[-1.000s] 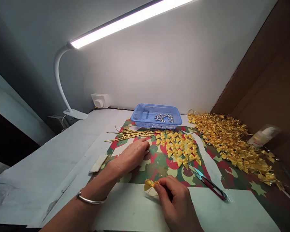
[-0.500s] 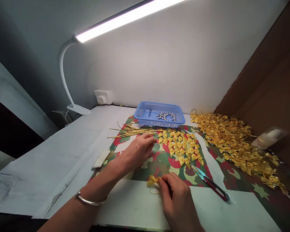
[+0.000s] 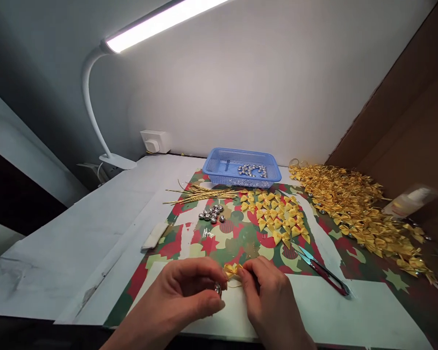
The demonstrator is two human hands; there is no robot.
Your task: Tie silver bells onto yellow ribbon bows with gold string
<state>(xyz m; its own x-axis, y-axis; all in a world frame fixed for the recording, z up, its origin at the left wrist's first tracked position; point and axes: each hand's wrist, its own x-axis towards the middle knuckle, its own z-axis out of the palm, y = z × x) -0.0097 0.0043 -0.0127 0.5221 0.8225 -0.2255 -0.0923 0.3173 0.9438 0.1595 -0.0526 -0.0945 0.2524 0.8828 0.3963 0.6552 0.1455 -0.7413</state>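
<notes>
My left hand [image 3: 186, 291] is curled near the front of the table, its fingers pinching a small silver bell [image 3: 218, 288]. My right hand [image 3: 270, 296] pinches a small yellow ribbon bow [image 3: 232, 270] with a thin gold loop hanging below it. The two hands meet at the bow. Behind them on the patterned mat [image 3: 241, 238] lie a little cluster of silver bells [image 3: 211, 214], rows of yellow bows [image 3: 275, 216] and a bundle of gold wire strands [image 3: 200, 193].
A blue basket [image 3: 211, 167] with more bells stands at the back. A big heap of finished gold bows [image 3: 357, 209] fills the right side. Red-handled snips [image 3: 323, 272] lie right of my hands. A clear bottle [image 3: 409, 201], a white desk lamp [image 3: 95, 112] and a wall socket [image 3: 153, 141] are around.
My left hand drew back from the bell cluster toward me with a bell in its fingers and met my right hand at the bow. The cluster is now uncovered.
</notes>
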